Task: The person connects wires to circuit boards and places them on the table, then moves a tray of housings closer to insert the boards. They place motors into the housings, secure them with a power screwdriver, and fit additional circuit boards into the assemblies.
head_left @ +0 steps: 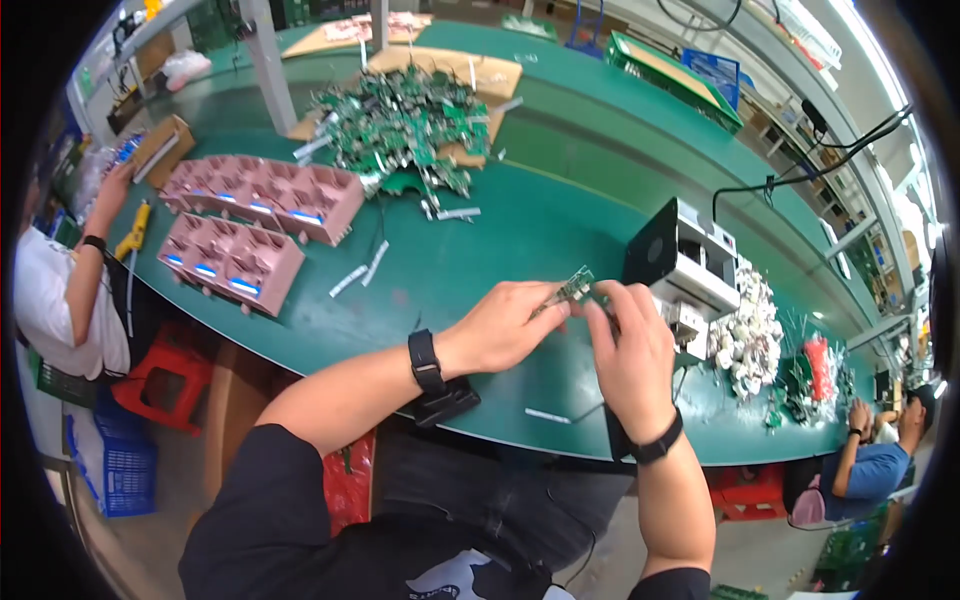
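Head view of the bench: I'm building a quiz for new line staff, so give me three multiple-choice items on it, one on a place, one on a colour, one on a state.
1. Where does the heap of green circuit boards lie?
A. At the far side of the table, on brown cardboard
B. On the floor
C. In the pink trays

2. What colour is the table top?
A. White
B. Dark green
C. Red

3. How is the small green circuit board held?
A. Flat on the table, untouched
B. In the left hand alone
C. Between both hands, above the table

Key:
1 A, the heap sits on cardboard beyond the pink trays.
2 B, the bare surface is dark green.
3 C, left hand and right hand each have a grip on it with their fingertips.
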Tool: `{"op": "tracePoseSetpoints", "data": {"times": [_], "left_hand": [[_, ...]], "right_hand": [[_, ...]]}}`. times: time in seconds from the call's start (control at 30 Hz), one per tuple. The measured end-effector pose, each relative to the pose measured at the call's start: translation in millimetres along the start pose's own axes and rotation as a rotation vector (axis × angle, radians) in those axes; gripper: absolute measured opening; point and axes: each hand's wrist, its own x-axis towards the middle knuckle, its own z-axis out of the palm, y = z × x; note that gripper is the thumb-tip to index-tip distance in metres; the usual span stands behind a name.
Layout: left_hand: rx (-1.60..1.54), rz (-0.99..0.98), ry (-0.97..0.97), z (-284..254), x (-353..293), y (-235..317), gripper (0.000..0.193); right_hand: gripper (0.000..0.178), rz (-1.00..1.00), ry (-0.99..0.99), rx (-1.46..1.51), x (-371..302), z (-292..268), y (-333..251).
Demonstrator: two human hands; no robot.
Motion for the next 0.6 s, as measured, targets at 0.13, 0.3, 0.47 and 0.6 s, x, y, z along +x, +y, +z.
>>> {"op": "tracePoseSetpoints", "data": {"times": [0.13, 0.3, 0.47, 0.6], "left_hand": [[-0.245, -0.152, 0.116, -50.8, 28.0, 8.1, 0.037], [0.469, -0.132, 0.698, -193.2, 80.3, 19.3, 0.06], [0.574, 0.107, 0.708, -157.6, 37.2, 5.4, 0.049], [0.443, -0.119, -0.024, -71.6, -17.2, 16.7, 0.042]], "right_hand": [[0.032, -0.237, 0.304, -0.176, -8.5, -36.7, -12.5], [0.035, -0.173, 0.071, -0.047, -52.2, -53.1, -15.8], [0.037, -0.13, -0.263, -0.039, -109.6, -25.7, 7.2], [0.038, -0.08, -0.299, -0.017, -130.9, -15.9, 29.3]]}}
